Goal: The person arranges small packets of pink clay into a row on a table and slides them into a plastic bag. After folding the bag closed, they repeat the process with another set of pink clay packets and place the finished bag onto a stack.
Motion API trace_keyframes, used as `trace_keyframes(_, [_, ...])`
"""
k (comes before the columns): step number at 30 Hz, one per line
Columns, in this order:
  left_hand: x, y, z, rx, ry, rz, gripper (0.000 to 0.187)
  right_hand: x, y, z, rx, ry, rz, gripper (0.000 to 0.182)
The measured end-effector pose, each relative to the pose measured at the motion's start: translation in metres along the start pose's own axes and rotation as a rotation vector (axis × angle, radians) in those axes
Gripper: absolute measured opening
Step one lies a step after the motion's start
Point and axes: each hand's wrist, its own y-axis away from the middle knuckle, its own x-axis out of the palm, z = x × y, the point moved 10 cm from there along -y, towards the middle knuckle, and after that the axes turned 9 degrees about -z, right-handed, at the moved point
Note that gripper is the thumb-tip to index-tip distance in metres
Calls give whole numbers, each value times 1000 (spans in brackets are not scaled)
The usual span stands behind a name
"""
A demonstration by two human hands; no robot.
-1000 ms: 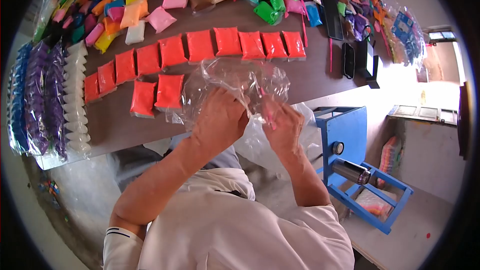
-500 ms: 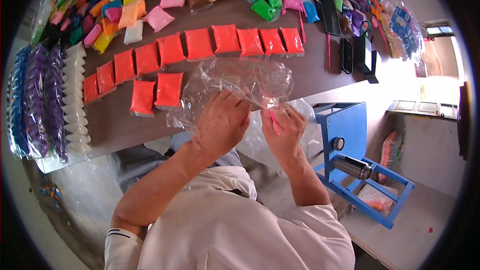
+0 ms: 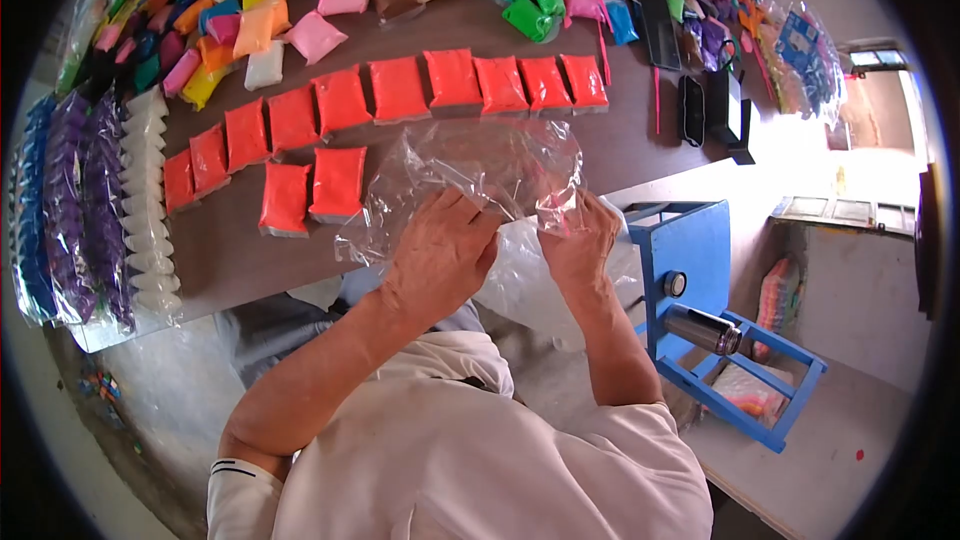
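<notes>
Left hand point(image 3: 440, 248) + right hand point(image 3: 580, 245): pinching | crinkled clear bag point(image 3: 440, 158) | puffy red packets point(image 3: 398, 89) near

Beyond the brown table's point(image 3: 225, 252) smooth, low-sheen top, the stool point(image 3: 690, 255) looks painted, the flask point(image 3: 700, 328) shiny metal; on it, the bag point(image 3: 410, 175) is glossy, crinkled clear plastic.

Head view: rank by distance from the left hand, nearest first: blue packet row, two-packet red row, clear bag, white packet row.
From the left hand:
1. Clear bag, at the fingers
2. Two-packet red row, left
3. White packet row, farther left
4. Blue packet row, far left
</notes>
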Motion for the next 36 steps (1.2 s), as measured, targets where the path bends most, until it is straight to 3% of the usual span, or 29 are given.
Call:
trace_keyframes(4, [3, 0, 1, 6, -9, 15, 14, 8, 13, 17, -45, -6, 40, 44])
trace_keyframes(5, [3, 1, 3, -3, 11, -11, 14, 0, 13, 9, -44, -121, -52, 39])
trace_keyframes(8, [1, 2, 3, -19, 15, 3, 13, 3, 10, -4, 45, -20, -59, 39])
trace_keyframes(19, [0, -1, 1, -7, 0, 13, 13, 7, 5, 19, -38, -26, 22, 28])
trace_keyframes(22, [1, 3, 4, -23, 28, 12, 14, 0, 3, 3, -44, -24, -140, 34])
trace_keyframes(26, [0, -1, 1, -29, 11, 25, 14, 5, 7, 24, -77, -34, 9, 44])
trace_keyframes(30, [4, 5, 5, -29, 15, 44, 12, 3, 1, 7, -57, -33, -126, 39])
trace_keyframes(36, [1, 3, 5, -40, 25, 17, 12, 15, 6, 18, -78, -37, -17, 39])
